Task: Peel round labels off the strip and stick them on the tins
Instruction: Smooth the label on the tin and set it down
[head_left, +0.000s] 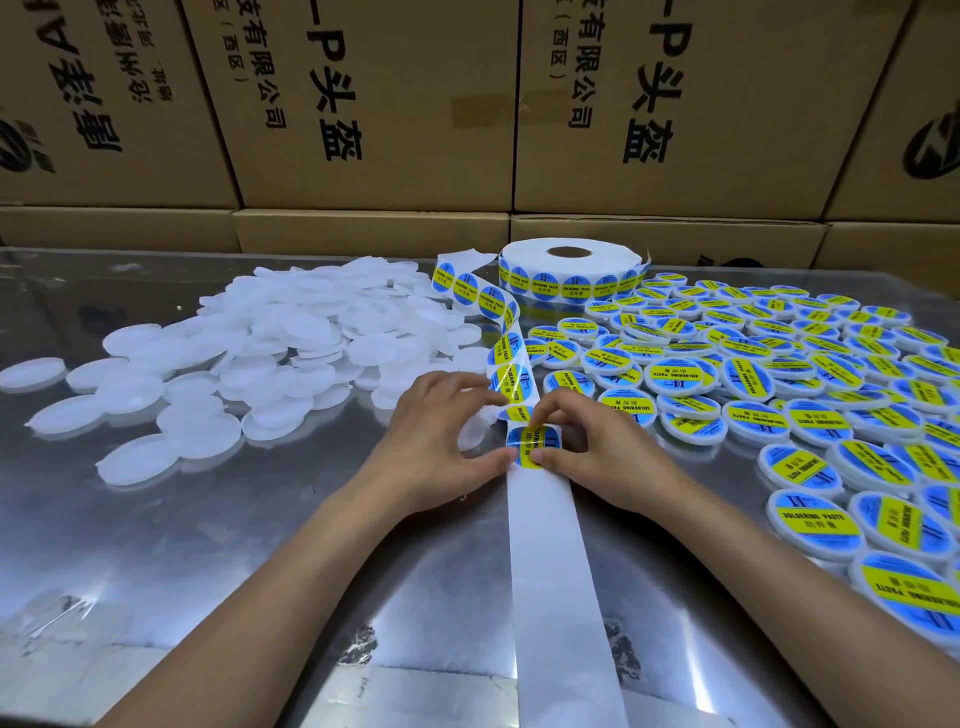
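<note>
Pinching a round blue-and-yellow label (534, 442) between thumb and forefinger, the right hand (597, 457) works at the strip (550, 561) in the middle of the metal table (208, 545). The left hand (441, 441) pinches the strip's edge beside it. Unlabelled white tins (270, 358) lie heaped to the left, labelled tins (779, 374) to the right, the roll (569, 270) behind.

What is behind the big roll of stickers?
Behind the label roll stands a wall of stacked cardboard boxes printed with black characters. The table strip directly behind the roll is hidden by it.
</note>
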